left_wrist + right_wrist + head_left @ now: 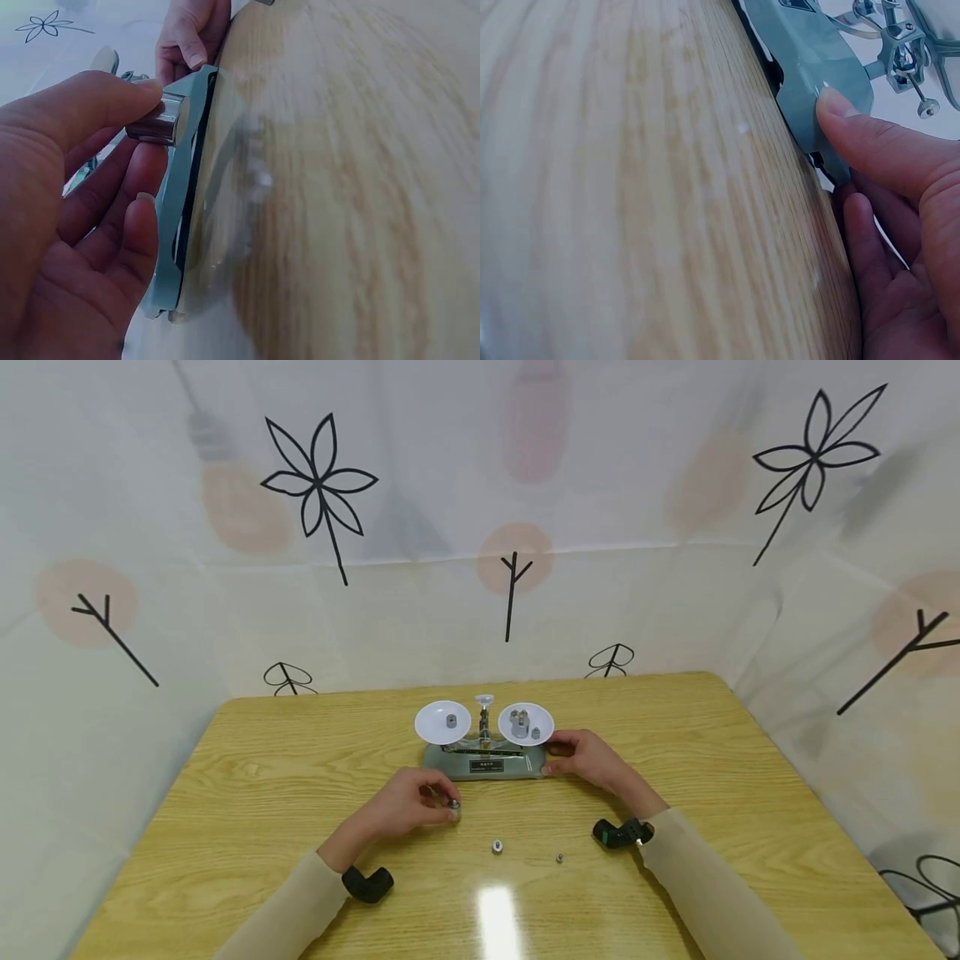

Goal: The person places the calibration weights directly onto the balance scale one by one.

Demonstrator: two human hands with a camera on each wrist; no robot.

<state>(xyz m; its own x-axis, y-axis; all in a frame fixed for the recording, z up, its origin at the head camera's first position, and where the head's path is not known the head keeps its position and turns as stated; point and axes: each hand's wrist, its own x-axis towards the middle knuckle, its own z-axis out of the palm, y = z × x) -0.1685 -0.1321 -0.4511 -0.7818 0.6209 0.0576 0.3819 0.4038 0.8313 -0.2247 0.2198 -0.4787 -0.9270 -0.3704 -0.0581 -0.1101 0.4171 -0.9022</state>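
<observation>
At the far middle of the wooden table [285,760], a balance scale [485,750] stands upright on its grey-green base [444,763], the dark label plate [487,767] facing the near side. Its left pan [431,727] bears one small metal weight [452,721]; its right pan [545,720] bears a clustered group of weights [521,725], with a smaller weight [536,733] just to their right.

Near the left end of the base, on its near side, the left hand [408,802] pinches a shiny cylindrical weight [455,811] between thumb and fingers. Whether this weight touches the tabletop I cannot tell. On the other side, the right hand [588,758] grips the right end of the base — the thumb lies on the upper surface near the corner, and the other fingers curl in at the end.

Nearer than the scale, two loose weights rest on the table, well apart: a knobbed weight [497,847] near the middle, and to its right a tiny weight [559,858]. A bright reflection [498,918] lies on the wood at the near edge of the view.

Both arms wear pale beige sleeves [712,885], and each wrist carries a black device [367,885]. Beyond the table's far edge hangs a white cloth [420,627] — printed with black line flowers and pinkish discs.
</observation>
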